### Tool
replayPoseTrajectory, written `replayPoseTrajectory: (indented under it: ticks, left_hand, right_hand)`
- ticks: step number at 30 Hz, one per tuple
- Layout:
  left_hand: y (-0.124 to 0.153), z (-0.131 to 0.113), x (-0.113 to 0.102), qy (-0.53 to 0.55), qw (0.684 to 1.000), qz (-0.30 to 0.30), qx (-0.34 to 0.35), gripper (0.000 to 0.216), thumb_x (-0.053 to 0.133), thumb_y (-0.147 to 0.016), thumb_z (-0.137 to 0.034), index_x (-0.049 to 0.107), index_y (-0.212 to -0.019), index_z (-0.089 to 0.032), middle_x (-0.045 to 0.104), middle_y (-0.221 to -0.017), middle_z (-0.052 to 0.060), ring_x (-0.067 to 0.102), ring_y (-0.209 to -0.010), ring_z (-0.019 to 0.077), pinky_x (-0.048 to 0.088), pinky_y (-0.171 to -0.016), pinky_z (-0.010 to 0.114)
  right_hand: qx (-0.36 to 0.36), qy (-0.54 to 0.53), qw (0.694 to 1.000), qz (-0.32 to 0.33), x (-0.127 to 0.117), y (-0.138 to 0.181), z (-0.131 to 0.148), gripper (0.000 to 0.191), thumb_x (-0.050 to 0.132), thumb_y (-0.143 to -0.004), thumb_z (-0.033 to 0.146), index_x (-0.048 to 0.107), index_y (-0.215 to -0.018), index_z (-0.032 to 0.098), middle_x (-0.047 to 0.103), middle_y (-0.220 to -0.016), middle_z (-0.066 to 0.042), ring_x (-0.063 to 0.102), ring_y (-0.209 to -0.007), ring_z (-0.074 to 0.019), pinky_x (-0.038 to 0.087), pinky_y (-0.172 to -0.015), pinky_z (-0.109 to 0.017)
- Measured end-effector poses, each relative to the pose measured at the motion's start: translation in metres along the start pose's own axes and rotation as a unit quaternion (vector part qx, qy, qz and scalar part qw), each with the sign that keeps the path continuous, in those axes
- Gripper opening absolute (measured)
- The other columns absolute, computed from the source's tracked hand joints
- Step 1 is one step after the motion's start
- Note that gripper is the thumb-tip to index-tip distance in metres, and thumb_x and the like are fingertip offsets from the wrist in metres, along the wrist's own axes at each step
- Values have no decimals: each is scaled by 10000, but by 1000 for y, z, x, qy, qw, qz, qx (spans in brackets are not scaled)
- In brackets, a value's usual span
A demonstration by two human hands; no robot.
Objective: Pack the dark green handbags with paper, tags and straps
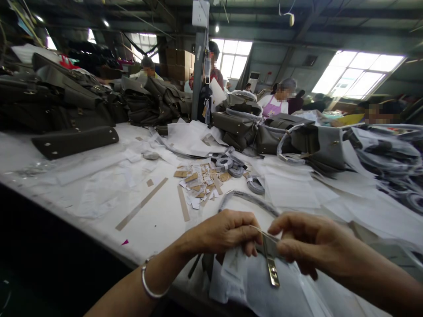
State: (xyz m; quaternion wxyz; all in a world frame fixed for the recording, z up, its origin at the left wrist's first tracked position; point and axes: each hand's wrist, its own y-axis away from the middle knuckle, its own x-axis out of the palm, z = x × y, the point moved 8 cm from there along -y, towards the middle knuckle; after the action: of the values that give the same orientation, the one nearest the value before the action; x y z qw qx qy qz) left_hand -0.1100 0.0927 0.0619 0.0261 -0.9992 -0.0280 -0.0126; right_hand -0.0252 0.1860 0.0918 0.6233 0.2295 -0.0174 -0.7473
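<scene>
My left hand [222, 232] and my right hand [310, 241] meet low in the middle, over the near edge of the white table [158, 220]. Both pinch a narrow grey strap with a gold metal end piece [271, 264] that hangs down between them. The left fingers are curled on the strap's left part. The right thumb and forefinger pinch its top. A silver bangle [150, 286] circles my left wrist. Clear plastic wrapping and white paper [257, 281] lie under the hands. A grey curved handle [247, 199] lies just beyond them.
A heap of small tan and white paper scraps [200, 182] and rolls of grey strap [231, 165] lie mid-table. Tan strips [142, 203] lie left. Dark olive bags [66, 105] pile at the left and back [251, 127]. Several other people work behind.
</scene>
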Motion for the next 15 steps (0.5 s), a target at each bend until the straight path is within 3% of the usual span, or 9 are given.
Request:
replayPoseTrajectory:
  ticks: [2,4,6,8,10,12,13,15]
  left_hand:
    - [-4,2,-11,11,1000,-5,4,347,559,-913,-510,660,-893,-179,650,-679,5,648,-723,151,493,-701,229]
    - [-9,3,-18,24,1000,1,13,336,598,-893,-503,661,-865,-174,673,-697,15,646,-711,147,495,-713,232]
    - [-13,6,-20,61,998,23,11,349,625,-873,-514,662,-833,-169,682,-716,25,644,-677,144,502,-716,245]
    - [-16,12,-20,88,995,52,-1,393,626,-857,-552,686,-873,-164,707,-815,60,664,-698,162,511,-700,256]
    - [-19,17,-31,87,995,42,19,468,598,-856,-595,691,-1037,-174,707,-1032,99,689,-807,191,516,-701,257]
    - [-22,29,-59,60,996,-48,48,507,531,-890,-596,636,-1176,-191,663,-1173,105,688,-890,197,517,-723,257]
    - [-23,40,-77,28,992,-116,40,474,510,-905,-568,627,-1166,-190,664,-1153,95,685,-886,188,515,-725,253]
    - [-20,72,-112,-58,968,-241,-37,325,513,-910,-459,643,-989,-172,685,-935,60,670,-772,161,500,-673,239]
  right_hand:
    - [36,28,998,44,-2,-3,-14,363,787,-708,524,688,-737,176,547,-515,15,493,-437,-102,372,-392,-192]
    - [-13,28,998,46,-3,-7,-11,346,793,-707,506,684,-652,182,614,-614,-29,586,-578,-153,472,-509,-246]
    - [-98,-4,995,-1,-7,-13,1,324,782,-731,483,674,-627,196,695,-895,-85,651,-871,-238,539,-728,-338]
    - [-158,-72,983,-64,-15,-18,10,318,749,-772,470,648,-624,208,684,-1084,-89,607,-1084,-282,516,-880,-399]
    - [-183,-160,965,-97,-22,-22,13,313,696,-818,474,622,-649,221,695,-937,-73,642,-993,-259,533,-846,-396]
    - [-186,-225,951,-104,-31,-25,16,319,659,-841,485,585,-670,226,630,-704,-32,631,-673,-189,549,-647,-333]
    - [-180,-232,949,-112,-38,-27,18,329,653,-843,493,567,-675,224,588,-638,-11,562,-533,-147,511,-528,-287]
    - [-157,-175,959,-159,-56,-30,21,358,669,-829,508,550,-670,211,554,-592,8,434,-403,-89,381,-379,-216]
